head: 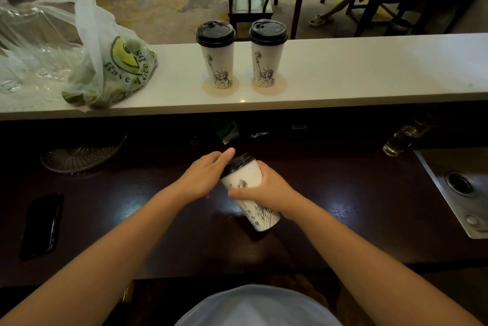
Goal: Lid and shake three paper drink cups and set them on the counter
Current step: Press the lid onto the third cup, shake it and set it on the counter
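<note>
So from the head cam, the right hand [266,189] is wrapping around the middle of the third paper cup [250,193], fingers curled over the printed side, gripping it firmly. The cup is tilting, top leaning away and to the left, bottom pointing back toward the person, and it's hanging over the dark lower worktop [158,220] rather than standing on it. Its black lid [237,163] is on, and the left hand [206,175] is lying flat and loose against that lid with fingers stretched out, pressing rather than clutching anything.

The other two cups are already sitting upright up on the white counter [369,69]: the left cup [217,61] and the right cup [266,59], side by side but not touching, both wearing black lids, each standing on a pale round mark.

Off to the left on the same counter, a smiley-face plastic bag [113,67] is slumping with something green inside. Down on the dark worktop, a phone [42,225] is lying at the left, a glass dish [79,154] is sitting behind it, and a sink [459,188] is showing at the right edge.
</note>
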A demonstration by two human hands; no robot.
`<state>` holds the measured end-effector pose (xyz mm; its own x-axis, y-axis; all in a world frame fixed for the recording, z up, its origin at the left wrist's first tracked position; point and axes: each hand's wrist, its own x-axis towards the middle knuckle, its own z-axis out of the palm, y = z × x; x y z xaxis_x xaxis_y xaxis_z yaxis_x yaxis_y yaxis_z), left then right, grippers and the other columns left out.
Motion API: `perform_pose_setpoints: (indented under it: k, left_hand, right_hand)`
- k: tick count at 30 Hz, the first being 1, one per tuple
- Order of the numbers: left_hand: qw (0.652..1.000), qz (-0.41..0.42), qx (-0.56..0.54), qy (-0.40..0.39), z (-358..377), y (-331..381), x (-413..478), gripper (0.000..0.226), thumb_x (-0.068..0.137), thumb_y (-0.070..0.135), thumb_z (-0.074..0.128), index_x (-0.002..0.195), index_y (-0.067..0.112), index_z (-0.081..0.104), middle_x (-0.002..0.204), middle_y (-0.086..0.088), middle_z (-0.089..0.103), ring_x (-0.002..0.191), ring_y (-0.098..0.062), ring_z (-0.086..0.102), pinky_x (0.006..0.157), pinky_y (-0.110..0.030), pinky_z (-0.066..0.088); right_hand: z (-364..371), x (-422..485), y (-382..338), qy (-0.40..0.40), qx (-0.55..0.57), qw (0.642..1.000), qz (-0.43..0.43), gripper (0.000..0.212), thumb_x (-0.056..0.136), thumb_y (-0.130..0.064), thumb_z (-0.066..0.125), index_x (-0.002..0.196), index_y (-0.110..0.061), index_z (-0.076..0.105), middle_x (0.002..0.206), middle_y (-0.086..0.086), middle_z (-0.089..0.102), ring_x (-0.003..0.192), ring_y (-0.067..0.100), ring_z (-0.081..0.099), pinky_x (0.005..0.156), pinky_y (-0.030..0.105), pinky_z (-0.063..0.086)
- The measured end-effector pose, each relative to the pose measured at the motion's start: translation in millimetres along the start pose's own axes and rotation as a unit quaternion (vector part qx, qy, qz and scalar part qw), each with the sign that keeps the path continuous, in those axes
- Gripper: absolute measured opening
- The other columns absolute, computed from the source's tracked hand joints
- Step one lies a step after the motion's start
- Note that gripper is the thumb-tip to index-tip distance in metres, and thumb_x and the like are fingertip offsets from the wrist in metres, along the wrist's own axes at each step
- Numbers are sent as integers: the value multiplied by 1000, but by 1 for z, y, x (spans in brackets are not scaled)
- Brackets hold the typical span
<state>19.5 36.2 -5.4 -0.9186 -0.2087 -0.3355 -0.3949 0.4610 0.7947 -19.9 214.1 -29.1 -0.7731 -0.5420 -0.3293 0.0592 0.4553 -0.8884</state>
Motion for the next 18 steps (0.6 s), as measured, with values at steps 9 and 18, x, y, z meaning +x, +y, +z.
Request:
perform_pose_setpoints:
  k: [9, 18]
  left_hand:
    - [972, 7, -230, -56, 20, -6, -7, 37, 99, 48, 50, 113, 17, 64, 99, -6, 74, 68, -14, 67, 55, -29, 51]
    - [961, 53, -264, -65, 24, -21, -6, 44, 83, 4, 76, 123, 18, 65, 113, -7, 77, 104, -23, 73, 81, -34, 61]
  right_hand:
    - [-4, 14, -5, 21, 257, 966, 26, 78, 69, -54, 81, 130, -13, 56, 115, 12, 75, 101, 25, 75, 79, 34, 60]
    - [-4, 19, 7, -19, 330, 943, 45, 54, 97, -31, 62, 146, -18, 42, 132, 11, 66, 116, 25, 69, 95, 45, 58]
